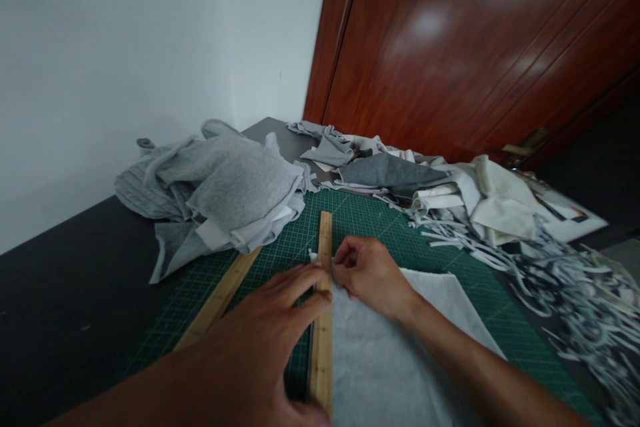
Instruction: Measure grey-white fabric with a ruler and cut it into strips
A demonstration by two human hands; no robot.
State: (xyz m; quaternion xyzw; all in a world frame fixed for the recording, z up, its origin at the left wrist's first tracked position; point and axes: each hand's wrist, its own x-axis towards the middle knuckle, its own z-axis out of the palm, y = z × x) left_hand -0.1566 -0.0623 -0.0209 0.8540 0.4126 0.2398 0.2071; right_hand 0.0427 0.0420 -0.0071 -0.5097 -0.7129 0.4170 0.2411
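My left hand (265,327) lies across a wooden ruler (325,233), fingertips pressed on its upper face and thumb near its lower part. Beside the ruler, my right hand (373,277) is closed, fingers pinched at the top left of a light grey piece of fabric (385,353). The fabric lies flat along the ruler's right side, partly under my right forearm. A small scrap of its edge shows left of the ruler. My right fingertips partly hide what they pinch.
A green cutting mat (373,217) covers the dark table (45,307). A second wooden ruler (220,300) lies to the left. Crumpled grey cloth (235,177) is heaped behind it. Folded fabric (390,173) and cut strips (565,287) line the back and right, near a wooden door (450,60).
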